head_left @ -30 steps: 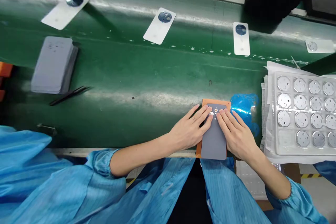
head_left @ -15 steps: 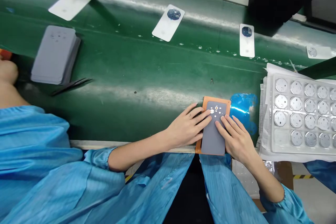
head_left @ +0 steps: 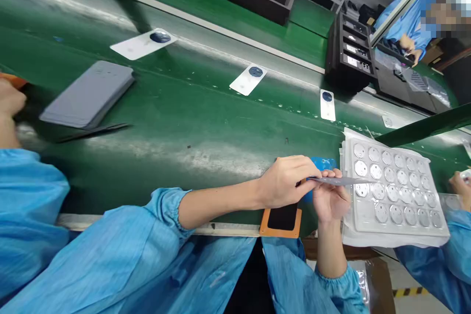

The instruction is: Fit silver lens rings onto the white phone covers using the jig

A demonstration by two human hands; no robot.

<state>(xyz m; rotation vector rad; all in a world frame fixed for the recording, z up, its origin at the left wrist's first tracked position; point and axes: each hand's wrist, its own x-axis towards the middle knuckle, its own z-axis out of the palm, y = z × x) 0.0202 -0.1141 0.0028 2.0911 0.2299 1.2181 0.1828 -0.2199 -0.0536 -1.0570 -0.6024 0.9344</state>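
A thin grey phone back cover [head_left: 340, 181] is held up nearly edge-on above the workbench. My left hand [head_left: 289, 181] pinches its left end between thumb and fingers. Palm turned up, my right hand [head_left: 331, 201] has its fingers behind the cover, their tips showing over its upper edge. Below my left hand, an orange frame fixture [head_left: 262, 229] with a dark inner surface lies at the bench edge. Part of a blue film sheet [head_left: 324, 163] shows behind the hands.
On the right stands a clear tray [head_left: 362, 225] of round silver parts. White phone covers [head_left: 245, 83] lie along the metal strip. A stack of grey covers [head_left: 84, 95] and black tweezers [head_left: 93, 132] are left. Co-workers' hands [head_left: 9, 98] show at both sides.
The grey cover has been lifted off the orange fixture and tilted edge-on. My left hand has gone from lying flat on it to pinching it; my right palm has turned up. The view has shifted.
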